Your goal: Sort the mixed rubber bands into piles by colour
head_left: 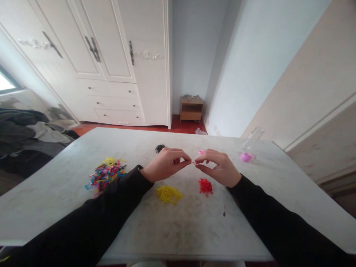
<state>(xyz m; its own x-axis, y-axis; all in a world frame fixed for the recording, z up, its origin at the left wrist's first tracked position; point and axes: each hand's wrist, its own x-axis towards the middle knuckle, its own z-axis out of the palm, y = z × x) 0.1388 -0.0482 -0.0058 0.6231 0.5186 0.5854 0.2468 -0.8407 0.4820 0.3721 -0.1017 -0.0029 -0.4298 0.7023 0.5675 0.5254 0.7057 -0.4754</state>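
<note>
A thin red rubber band (194, 162) stretches across the short gap between my two hands above the table. My left hand (168, 163) pinches one end with thumb and fingertips, and another reddish bit shows by its curled fingers. At the other end, my right hand (218, 166) pinches it in the same way. Below the right hand lies a small red pile (205, 187), and a yellow pile (169, 194) is below the left one. A black pile (160, 148) sits just behind the left hand. Some pink pieces (201, 152) are partly hidden behind the right fingers.
On the table's (180, 230) left is a mixed heap of colourful bands (105, 174). A clear bottle (253, 138) and a pink round object (246, 157) are at the far right. A white wardrobe (111, 66) and a wooden nightstand (191, 108) stand beyond.
</note>
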